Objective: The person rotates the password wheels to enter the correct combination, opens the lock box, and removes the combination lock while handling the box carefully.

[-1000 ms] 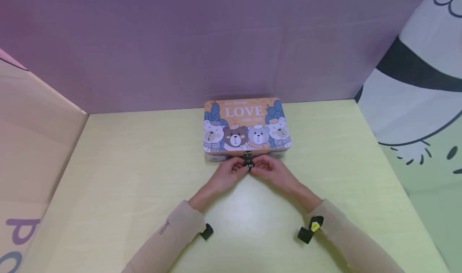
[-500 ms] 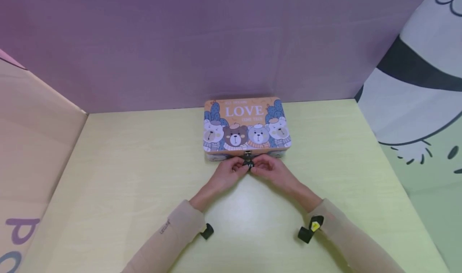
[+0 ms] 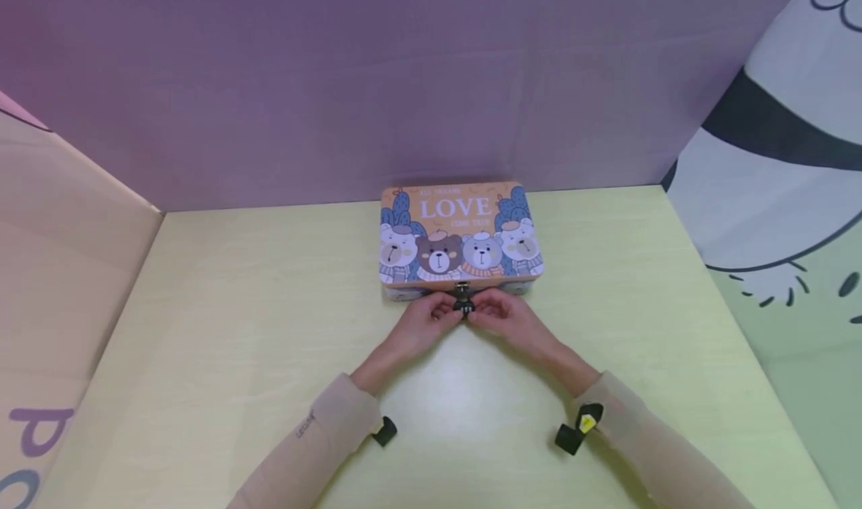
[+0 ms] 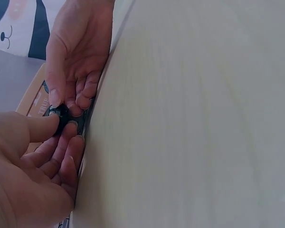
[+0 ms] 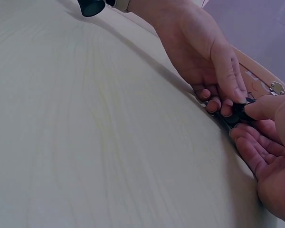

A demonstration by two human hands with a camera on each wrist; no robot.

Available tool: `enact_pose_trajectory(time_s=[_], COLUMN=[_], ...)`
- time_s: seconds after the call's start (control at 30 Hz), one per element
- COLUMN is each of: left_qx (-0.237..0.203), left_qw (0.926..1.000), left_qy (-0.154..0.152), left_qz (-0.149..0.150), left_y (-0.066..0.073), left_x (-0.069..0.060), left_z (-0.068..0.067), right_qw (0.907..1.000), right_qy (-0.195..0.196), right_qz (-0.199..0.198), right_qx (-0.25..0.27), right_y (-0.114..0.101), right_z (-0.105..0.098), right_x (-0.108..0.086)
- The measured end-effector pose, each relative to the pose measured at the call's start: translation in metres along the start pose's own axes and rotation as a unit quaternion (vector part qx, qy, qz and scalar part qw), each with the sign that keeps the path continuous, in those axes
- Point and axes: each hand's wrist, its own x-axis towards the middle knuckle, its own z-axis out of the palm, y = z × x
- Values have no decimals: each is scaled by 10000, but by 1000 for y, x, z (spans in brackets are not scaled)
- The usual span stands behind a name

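Note:
A closed tin box (image 3: 461, 232) with bears and the word LOVE on its lid sits at the back of the table. From the metal clasp (image 3: 462, 287) on its front hangs a small black combination padlock (image 3: 464, 309) with pale digits. My left hand (image 3: 420, 328) pinches the padlock from the left, thumb on its near face. From the right, my right hand (image 3: 515, 322) pinches it the same way. The left wrist view shows the padlock (image 4: 61, 116) between both thumbs and the curled fingers beneath. Fingers partly cover the padlock (image 5: 237, 111) in the right wrist view.
The pale wooden table (image 3: 269, 307) extends around the box. A purple backdrop (image 3: 337, 90) rises right behind the box. Printed panels stand at the left (image 3: 67, 232) and right (image 3: 795, 194). Both sleeves carry small black wrist devices.
Both hands stay on the padlock with hardly any movement. The digits on it look slightly different, though they are too small to read surely. The box has not moved.

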Motion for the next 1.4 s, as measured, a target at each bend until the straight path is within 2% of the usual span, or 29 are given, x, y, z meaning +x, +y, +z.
enact_pose_trajectory(time_s=[0.4, 1.0, 1.4], left_qx=[-99, 94, -134], left_qw=[9997, 9999, 9999], left_qy=[102, 86, 77], left_qz=[208, 81, 35], left_y=[-3, -2, 0], left_x=[0, 1, -2], left_z=[2, 2, 2], right_qw=[9999, 9998, 9999], right_qy=[0, -55, 8], right_qz=[-64, -139, -39], right_qx=[-135, -143, -160], right_y=[-1, -1, 0], right_z=[0, 0, 1], right_x=[-1, -2, -2])
